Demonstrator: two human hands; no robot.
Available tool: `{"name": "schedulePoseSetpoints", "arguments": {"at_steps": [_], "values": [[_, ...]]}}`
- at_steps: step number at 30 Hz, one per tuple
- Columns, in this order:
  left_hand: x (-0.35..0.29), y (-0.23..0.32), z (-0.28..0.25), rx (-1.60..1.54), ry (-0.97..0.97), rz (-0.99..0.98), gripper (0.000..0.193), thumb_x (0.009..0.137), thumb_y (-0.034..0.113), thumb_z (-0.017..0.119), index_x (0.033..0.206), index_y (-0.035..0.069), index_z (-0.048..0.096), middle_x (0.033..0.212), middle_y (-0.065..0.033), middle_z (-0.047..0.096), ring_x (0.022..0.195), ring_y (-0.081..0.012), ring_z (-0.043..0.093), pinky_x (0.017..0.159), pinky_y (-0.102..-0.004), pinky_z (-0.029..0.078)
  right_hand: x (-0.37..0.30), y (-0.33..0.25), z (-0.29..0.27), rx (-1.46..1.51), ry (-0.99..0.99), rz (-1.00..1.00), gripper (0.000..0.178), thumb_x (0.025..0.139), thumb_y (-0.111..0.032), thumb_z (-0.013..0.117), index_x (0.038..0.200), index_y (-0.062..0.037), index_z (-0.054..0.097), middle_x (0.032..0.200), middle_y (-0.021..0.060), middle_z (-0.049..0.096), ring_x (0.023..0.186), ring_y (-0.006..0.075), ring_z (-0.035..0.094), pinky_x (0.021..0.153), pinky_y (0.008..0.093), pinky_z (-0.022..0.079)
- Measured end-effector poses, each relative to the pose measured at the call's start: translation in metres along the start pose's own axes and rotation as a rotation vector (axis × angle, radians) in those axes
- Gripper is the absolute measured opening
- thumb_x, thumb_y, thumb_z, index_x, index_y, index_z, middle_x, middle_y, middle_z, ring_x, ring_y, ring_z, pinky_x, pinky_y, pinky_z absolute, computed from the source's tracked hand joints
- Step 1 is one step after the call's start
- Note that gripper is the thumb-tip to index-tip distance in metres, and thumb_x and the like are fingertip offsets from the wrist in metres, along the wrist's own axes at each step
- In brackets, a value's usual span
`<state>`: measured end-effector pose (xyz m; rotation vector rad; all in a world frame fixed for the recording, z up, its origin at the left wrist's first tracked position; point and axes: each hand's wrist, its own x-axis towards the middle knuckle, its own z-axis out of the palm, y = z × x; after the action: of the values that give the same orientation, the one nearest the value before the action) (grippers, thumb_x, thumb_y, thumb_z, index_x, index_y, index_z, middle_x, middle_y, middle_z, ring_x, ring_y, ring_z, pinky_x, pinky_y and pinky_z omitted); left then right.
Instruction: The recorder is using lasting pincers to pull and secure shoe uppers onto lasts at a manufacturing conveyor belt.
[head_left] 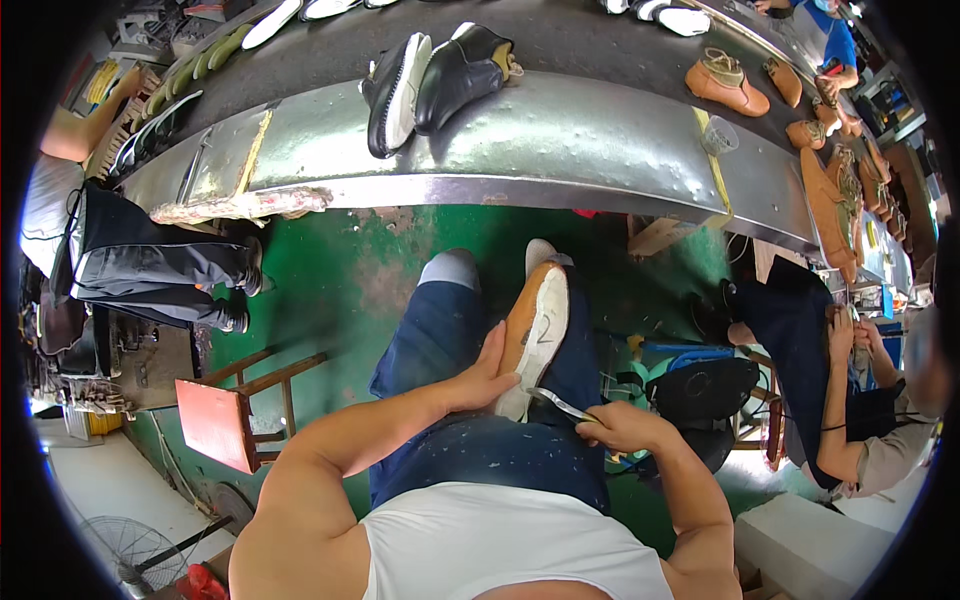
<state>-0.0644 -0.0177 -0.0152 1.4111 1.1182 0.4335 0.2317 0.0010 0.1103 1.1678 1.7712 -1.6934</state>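
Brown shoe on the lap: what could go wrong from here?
The metal tool in the right hand points toward the shoe's near end, close to the left hand; a slip might catch that hand.

The shoe lies sole up over the lap, with only the left hand visibly steadying it, so it could twist under force.

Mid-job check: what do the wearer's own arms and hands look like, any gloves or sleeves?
The left hand and right hand are bare, without gloves. The left arm and right arm have no sleeves; the white top is sleeveless. No watch, band or cable shows on either arm.
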Motion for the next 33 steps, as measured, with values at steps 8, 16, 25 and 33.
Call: {"name": "schedulePoseSetpoints", "arguments": {"at_steps": [8, 16, 25, 33], "values": [[0.013, 0.021, -0.013, 0.218, -0.028, 0.007, 0.118, 0.088, 0.033, 0.074, 0.156, 0.003, -0.017, 0.163, -0.0285, 0.002, 0.153, -0.0384, 0.008, 0.122, -0.0380, 0.016, 0.056, 0.017, 0.017, 0.019, 0.503, -0.106, 0.036, 0.104, -0.032, 0.049, 0.101, 0.0023, 0.059, 0.078, 0.0175, 0.067, 0.074, 0.0339, 0.067, 0.069, 0.0423, 0.051], [0.040, 0.054, -0.041, -0.719, 0.097, -0.046, 0.065, 0.102, 0.024, 0.058, 0.156, 0.008, 0.026, 0.139, -0.0108, 0.053, 0.124, -0.0174, 0.053, 0.104, -0.0336, 0.044, 0.055, 0.055, 0.044, 0.819, 0.670, -0.169, 0.045, 0.107, -0.038, 0.043, 0.098, 0.0013, 0.062, 0.077, 0.0065, 0.065, 0.071, 0.0118, 0.064, 0.064, 0.0297, 0.050], [0.078, 0.083, -0.047, -1.658, -0.582, 0.183, 0.062, 0.103, 0.053, 0.044, 0.146, 0.008, 0.047, 0.139, -0.0177, 0.058, 0.123, -0.0380, 0.060, 0.103, -0.0513, 0.050, 0.042, 0.007, 0.037, -0.228, 0.686, -0.089, 0.036, 0.097, -0.040, 0.056, 0.104, -0.0061, 0.065, 0.094, 0.0201, 0.069, 0.089, 0.0409, 0.067, 0.078, 0.0508, 0.053], [0.061, 0.049, -0.024, -1.341, -0.238, 0.039, 0.076, 0.098, 0.059, 0.051, 0.150, 0.006, 0.039, 0.140, -0.0214, 0.054, 0.126, -0.0381, 0.057, 0.105, -0.0517, 0.047, 0.021, -0.008, 0.040, -0.363, 0.649, 0.030, 0.042, 0.091, -0.039, 0.064, 0.111, -0.0029, 0.067, 0.099, 0.0195, 0.068, 0.091, 0.0397, 0.067, 0.079, 0.0494, 0.054]]}}
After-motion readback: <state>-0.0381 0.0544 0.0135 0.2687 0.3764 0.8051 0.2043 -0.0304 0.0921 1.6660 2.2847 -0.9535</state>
